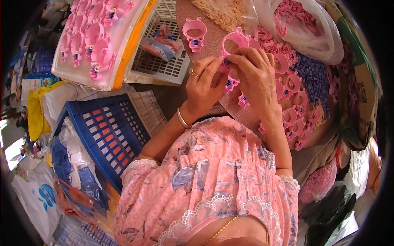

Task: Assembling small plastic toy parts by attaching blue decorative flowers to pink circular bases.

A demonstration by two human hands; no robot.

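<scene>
Both my hands meet over the near edge of the work table, around a pink plastic animal-shaped piece (245,39) with a large round hole. My left hand (204,84), wearing a ring, pinches its lower part. From the other side, my right hand (256,76) closes thumb and fingertips on the same piece; they hide what lies between them. Another pink piece (195,35) with a blue body lies flat to the left. Several more pink pieces (293,82) are spread right of my right hand, beside a heap of small blue parts (310,78).
A white foam box (65,76) at the far left carries rows of pink pieces. Near it are a white basket (180,71) with a packet inside and a blue crate (88,110). Beige parts (221,14) and a plastic bag (328,37) of pink parts lie at the back.
</scene>
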